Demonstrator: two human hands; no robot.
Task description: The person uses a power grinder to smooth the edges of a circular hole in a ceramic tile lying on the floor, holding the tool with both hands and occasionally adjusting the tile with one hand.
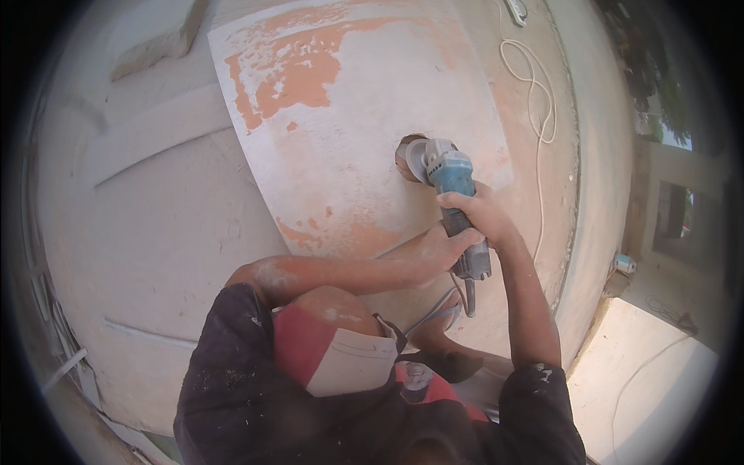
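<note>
Both of my hands are closed around a blue and black angle grinder. My right hand wraps the body just behind its blue part. Lower down, my left hand grips the black rear handle, its forearm reaching across from the left. At the grinder's front the round disc meets the edge of a round, dark-rimmed hole. That hole lies in a large pale sheet covered in white dust, with orange-brown patches showing through. Whether the disc is spinning, I cannot tell.
A pale cord loops over the dusty floor right of the sheet, near a power strip. At the upper left lies a pale block. My sandalled foot is close below the grinder. A small blue-white box stands far right.
</note>
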